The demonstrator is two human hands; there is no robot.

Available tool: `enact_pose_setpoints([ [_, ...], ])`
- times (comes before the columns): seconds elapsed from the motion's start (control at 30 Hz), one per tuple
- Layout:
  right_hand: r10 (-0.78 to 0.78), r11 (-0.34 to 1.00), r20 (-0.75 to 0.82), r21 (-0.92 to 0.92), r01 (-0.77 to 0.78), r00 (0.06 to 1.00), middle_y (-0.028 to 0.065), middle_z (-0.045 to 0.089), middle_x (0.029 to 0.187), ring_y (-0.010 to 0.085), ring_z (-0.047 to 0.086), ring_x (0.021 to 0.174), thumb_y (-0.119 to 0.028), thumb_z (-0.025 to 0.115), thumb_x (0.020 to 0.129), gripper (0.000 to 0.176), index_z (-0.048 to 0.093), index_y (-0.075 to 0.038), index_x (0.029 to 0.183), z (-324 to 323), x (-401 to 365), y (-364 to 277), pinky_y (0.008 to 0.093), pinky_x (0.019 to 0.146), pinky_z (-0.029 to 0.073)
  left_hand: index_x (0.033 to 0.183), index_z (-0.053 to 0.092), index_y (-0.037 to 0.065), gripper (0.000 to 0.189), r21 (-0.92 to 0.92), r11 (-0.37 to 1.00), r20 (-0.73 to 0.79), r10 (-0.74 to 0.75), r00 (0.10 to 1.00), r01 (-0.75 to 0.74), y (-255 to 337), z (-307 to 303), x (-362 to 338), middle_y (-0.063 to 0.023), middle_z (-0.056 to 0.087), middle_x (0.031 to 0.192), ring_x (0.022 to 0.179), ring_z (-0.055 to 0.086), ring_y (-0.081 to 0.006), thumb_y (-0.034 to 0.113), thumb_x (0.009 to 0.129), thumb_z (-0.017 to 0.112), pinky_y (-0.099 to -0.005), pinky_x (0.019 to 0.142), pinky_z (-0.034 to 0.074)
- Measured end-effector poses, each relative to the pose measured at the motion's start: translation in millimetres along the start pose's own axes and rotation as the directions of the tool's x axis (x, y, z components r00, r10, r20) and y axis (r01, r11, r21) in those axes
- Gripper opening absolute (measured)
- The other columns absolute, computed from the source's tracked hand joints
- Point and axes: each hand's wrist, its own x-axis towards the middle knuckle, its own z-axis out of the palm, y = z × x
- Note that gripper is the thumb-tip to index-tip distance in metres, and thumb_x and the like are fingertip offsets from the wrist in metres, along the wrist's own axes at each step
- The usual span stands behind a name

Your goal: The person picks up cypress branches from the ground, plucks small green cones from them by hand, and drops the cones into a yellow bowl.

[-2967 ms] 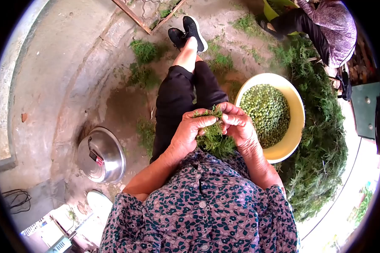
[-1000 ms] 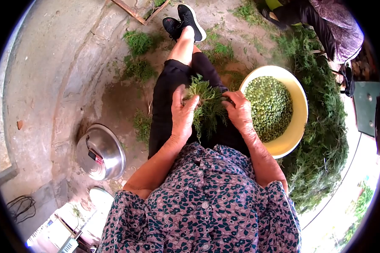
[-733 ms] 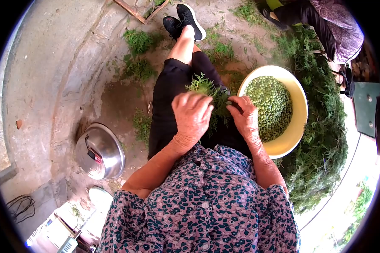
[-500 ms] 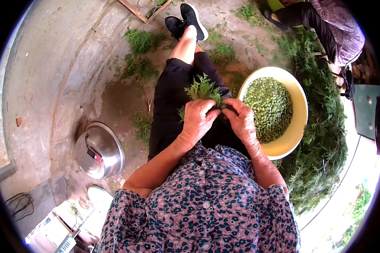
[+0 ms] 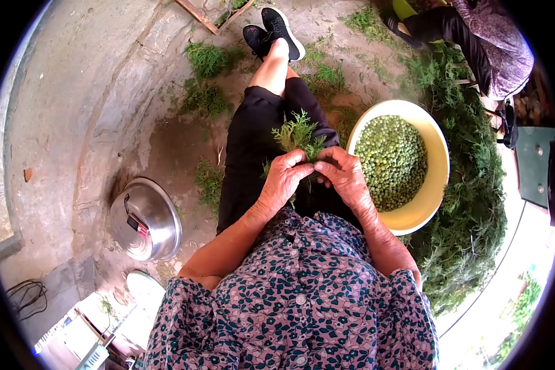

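Observation:
Over my lap, my left hand [image 5: 282,179] is closed around a leafy evergreen sprig [image 5: 299,132], whose feathery tips point away from me. My right hand [image 5: 346,177] is pinched at the sprig's near end, its fingertips against those of the left. Whatever lies between the right fingertips is too small to make out. Close by on the right stands a pale yellow tub [image 5: 436,185], holding many small round green cones or berries [image 5: 390,157].
A heap of cut evergreen branches [image 5: 468,216] lies beyond the tub. On the left, an upturned metal basin [image 5: 163,213] carries a small dark device [image 5: 137,225]. Loose sprigs [image 5: 205,60] litter the ground. Another person [image 5: 499,49] sits at the upper right.
My right hand has shifted slightly left and down, its fingertips closing up to the left hand's. The sprig stays in my left hand, tilted a little differently.

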Motion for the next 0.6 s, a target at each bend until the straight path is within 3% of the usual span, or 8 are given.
enact_pose_setpoints([
  [0.03,0.000,1.000,0.000,0.000,0.000,1.000,0.0021,0.058,0.071,0.0069,0.054,0.058,-0.012,0.062,0.083,0.015,0.057,-0.001,0.092,-0.4,0.1,1.2,0.0201,0.051,0.044,0.079,0.058,-0.001,0.014,-0.045,0.998,0.029,-0.043,0.999,0.044,0.1,-0.4,0.0,-0.0001,0.053,0.065,0.063,0.045,-0.0056,0.011,0.080,0.062,-0.0213,0.058,0.037],
  [0.1,0.054,0.977,0.033,0.207,-0.059,0.998,0.0021,0.058,0.070,0.0073,0.055,0.058,-0.012,0.062,0.083,0.015,0.057,-0.001,0.092,-1.0,0.1,4.8,0.0199,0.051,0.044,0.081,0.058,-0.002,0.013,-0.060,0.996,0.041,-0.063,0.997,0.065,-1.2,-0.4,0.3,-0.0001,0.054,0.067,0.065,0.046,-0.0056,0.012,0.080,0.061,-0.0215,0.059,0.038],
  [0.23,0.077,0.954,0.069,0.284,-0.094,0.995,0.0023,0.058,0.072,0.0087,0.056,0.058,-0.011,0.060,0.084,0.015,0.056,0.000,0.093,-2.5,0.3,4.2,0.0202,0.051,0.045,0.087,0.061,-0.002,0.015,-0.178,0.978,0.086,-0.092,0.992,0.106,1.3,-1.2,0.0,0.0004,0.057,0.073,0.069,0.049,-0.0064,0.011,0.080,0.059,-0.0222,0.065,0.039],
  [0.3,0.097,0.887,0.105,0.442,-0.133,0.990,0.0026,0.058,0.072,0.0098,0.056,0.059,-0.010,0.060,0.084,0.013,0.056,-0.002,0.094,-3.9,0.0,6.7,0.0209,0.052,0.045,0.089,0.061,-0.002,0.016,-0.237,0.963,0.103,-0.109,0.989,0.131,-5.9,-3.0,0.1,0.0004,0.058,0.075,0.071,0.050,-0.0070,0.010,0.080,0.058,-0.0226,0.066,0.040],
  [0.4,0.025,0.831,0.093,0.551,-0.072,0.995,0.0030,0.058,0.074,0.0111,0.057,0.063,-0.007,0.059,0.084,0.013,0.055,-0.002,0.095,-9.4,0.7,11.6,0.0220,0.055,0.046,0.091,0.061,-0.002,0.016,-0.328,0.932,0.113,-0.125,0.986,0.156,-5.1,-1.6,-0.2,-0.0001,0.059,0.077,0.073,0.051,-0.0079,0.009,0.080,0.057,-0.0235,0.069,0.041],
  [0.6,0.080,0.824,0.013,0.562,-0.073,0.997,0.0025,0.056,0.077,0.0102,0.051,0.061,-0.015,0.059,0.085,0.021,0.054,-0.003,0.101,-10.2,0.3,2.6,0.0213,0.055,0.040,0.092,0.061,-0.001,0.015,-0.466,0.870,0.091,-0.133,0.987,0.160,-2.6,0.8,-3.1,-0.0013,0.060,0.078,0.072,0.052,-0.0082,0.008,0.083,0.056,-0.0226,0.069,0.041],
])
